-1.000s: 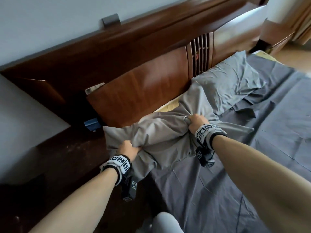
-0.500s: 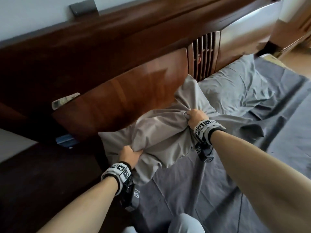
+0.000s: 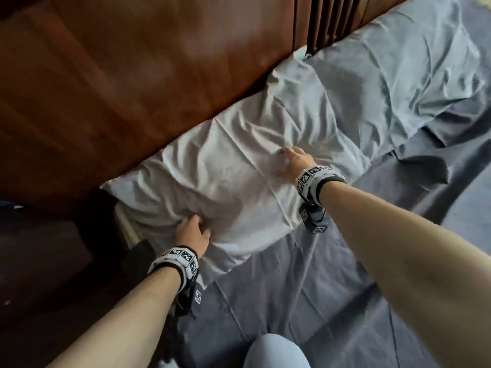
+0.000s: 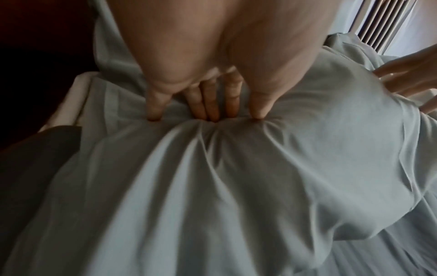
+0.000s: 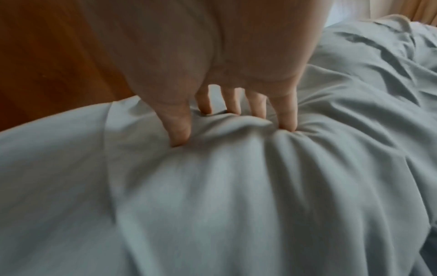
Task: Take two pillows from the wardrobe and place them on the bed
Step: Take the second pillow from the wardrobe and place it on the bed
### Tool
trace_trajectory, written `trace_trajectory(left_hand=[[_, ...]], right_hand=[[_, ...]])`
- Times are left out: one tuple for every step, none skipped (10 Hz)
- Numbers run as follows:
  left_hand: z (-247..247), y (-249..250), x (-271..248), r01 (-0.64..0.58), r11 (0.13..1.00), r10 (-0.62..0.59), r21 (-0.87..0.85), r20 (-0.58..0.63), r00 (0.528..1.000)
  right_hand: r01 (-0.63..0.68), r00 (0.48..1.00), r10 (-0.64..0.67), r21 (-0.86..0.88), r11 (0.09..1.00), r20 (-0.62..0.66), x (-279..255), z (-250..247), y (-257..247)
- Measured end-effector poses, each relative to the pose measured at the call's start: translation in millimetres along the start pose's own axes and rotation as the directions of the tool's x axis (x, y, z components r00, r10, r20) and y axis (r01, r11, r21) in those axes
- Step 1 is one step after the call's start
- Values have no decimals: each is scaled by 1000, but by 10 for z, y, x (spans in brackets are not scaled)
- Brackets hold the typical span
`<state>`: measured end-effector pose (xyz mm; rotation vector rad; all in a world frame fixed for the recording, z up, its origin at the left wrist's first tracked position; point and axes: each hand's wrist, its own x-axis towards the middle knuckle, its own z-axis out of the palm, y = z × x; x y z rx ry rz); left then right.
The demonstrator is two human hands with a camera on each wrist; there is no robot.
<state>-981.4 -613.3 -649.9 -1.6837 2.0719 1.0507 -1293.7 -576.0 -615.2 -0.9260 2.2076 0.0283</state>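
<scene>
A pale grey pillow (image 3: 239,176) lies flat on the bed against the headboard. My left hand (image 3: 196,227) presses its near left part with spread, straight fingers; in the left wrist view the fingertips (image 4: 210,115) dent the pillow (image 4: 236,186). My right hand (image 3: 289,160) rests on the pillow's right half, and in the right wrist view its fingertips (image 5: 287,125) push into the fabric (image 5: 212,196). Neither hand holds a fold. A second grey pillow (image 3: 398,75) lies to the right, by the headboard.
The dark grey bedsheet (image 3: 292,301) spreads in front of the pillows. The brown wooden headboard (image 3: 132,88) with a slatted panel (image 3: 332,19) runs behind them. A dark bedside area (image 3: 39,261) lies left of the bed. A knee (image 3: 273,351) shows at the bottom edge.
Both hands gripped the bunched pillow above the bed before. Now it lies flat against the headboard, and both hands have let go and press on it.
</scene>
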Motion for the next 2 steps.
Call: trace_trajectory(left_hand=[[-127, -146, -20, 13, 999, -15, 46, 47, 999], [-412, -208, -166, 18, 996, -27, 86, 107, 994]], right_hand=[[19, 999, -18, 10, 1000, -47, -112, 208, -26], [-2, 997, 7, 60, 998, -81, -368, 168, -123]])
